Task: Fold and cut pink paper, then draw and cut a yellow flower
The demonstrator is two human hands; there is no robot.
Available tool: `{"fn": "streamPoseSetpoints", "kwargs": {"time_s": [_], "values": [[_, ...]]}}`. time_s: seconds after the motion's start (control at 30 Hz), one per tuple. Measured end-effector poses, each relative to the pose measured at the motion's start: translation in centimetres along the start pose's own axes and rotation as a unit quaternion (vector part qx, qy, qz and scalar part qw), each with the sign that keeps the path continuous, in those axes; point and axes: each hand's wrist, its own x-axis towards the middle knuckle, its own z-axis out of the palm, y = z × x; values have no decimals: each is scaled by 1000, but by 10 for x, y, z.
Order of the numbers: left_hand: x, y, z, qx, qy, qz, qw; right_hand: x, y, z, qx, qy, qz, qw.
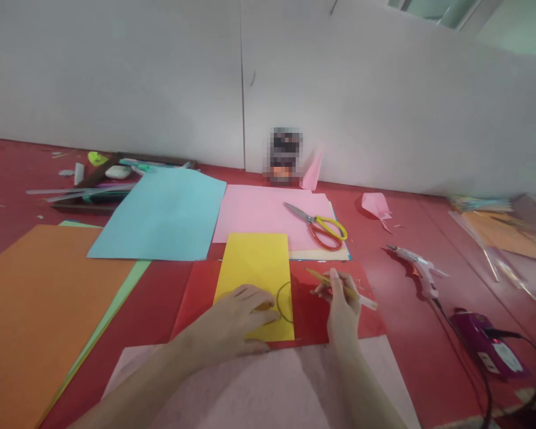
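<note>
My left hand (pixel 239 319) lies flat, fingers spread, across the lower part of a yellow paper sheet (pixel 255 262). A curved dark line (pixel 280 301) runs on the yellow sheet, close to its right edge. Beneath that sheet is a red paper (pixel 312 316). To the right, my right hand (pixel 343 304) grips a yellow pencil (pixel 321 277) with a pale rear end, its tip pointing left above the red paper. Beyond the hands, scissors (pixel 315 221) with one yellow and one red handle rest on a pink sheet (pixel 259 208).
Blue paper (pixel 165 214) and orange paper (pixel 40 298) lie left, beside a dark tray (pixel 89 205) of stationery. On the right are a glue gun (pixel 420 271) and a purple power strip (pixel 486 345) with cords. A pale pink sheet (pixel 250 387) covers the front. A white wall (pixel 161 77) stands behind.
</note>
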Motion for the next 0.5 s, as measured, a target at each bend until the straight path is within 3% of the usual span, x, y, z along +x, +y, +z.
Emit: {"fn": "streamPoseSetpoints", "kwargs": {"time_s": [0.1, 0.37, 0.5], "values": [[0, 2, -4, -5, -25, -1, 1000, 2, 1, -3, 12, 11, -3, 1000], [-2, 3, -7, 38, -21, 25, 999, 3, 2, -3, 21, -9, -13, 1000], [0, 12, -1, 80, 18, 24, 996, 1, 1, -2, 0, -21, -20, 1000]]}}
